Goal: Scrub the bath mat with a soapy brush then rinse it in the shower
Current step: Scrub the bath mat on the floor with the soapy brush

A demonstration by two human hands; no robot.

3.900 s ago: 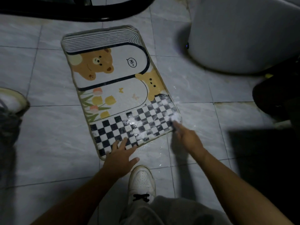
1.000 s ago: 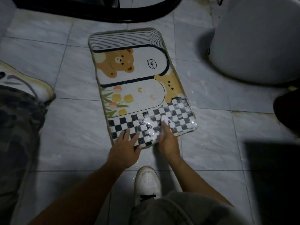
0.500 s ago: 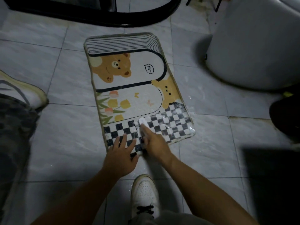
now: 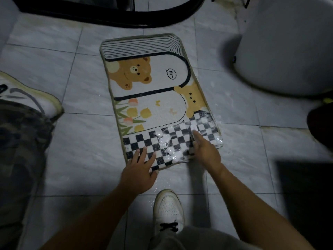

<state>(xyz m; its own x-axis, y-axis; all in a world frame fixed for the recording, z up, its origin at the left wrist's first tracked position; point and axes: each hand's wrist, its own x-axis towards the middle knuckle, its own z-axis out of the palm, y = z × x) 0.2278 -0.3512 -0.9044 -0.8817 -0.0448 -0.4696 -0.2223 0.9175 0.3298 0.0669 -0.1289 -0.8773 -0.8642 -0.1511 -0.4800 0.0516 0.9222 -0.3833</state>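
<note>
- left hand (image 4: 138, 170) is pinning the bath mat (image 4: 155, 83)'s near-left corner, fingers spread flat;
- right hand (image 4: 205, 152) is working the soapy near-right checks, can't tell its grip;
- it's stretching lengthwise away from both, unsoaped part lying farther off

- Bath mat (image 4: 153, 98): printed cloth with a short matt pile and a bound edge. The checkered near end is wet and glossy.
- Foam (image 4: 167, 147): white and shiny, lying on the checks.
- Floor tiles (image 4: 81, 150): grey marbled ceramic, smooth, low sheen, pale grout.
- Shoe (image 4: 168, 206): white, smooth leather-like upper with a perforated toe and a black lace.
- Trousers (image 4: 18, 141): camouflage woven cloth, matt.
- Tub (image 4: 288, 42): grey, smooth, matt, plastic-looking.
- Curved rim (image 4: 108, 20): black, glossy.
- Brush (image 4: 193, 128), gripped in the right hand (image 4: 205, 152): white and blurred; material cannot be told.
</note>
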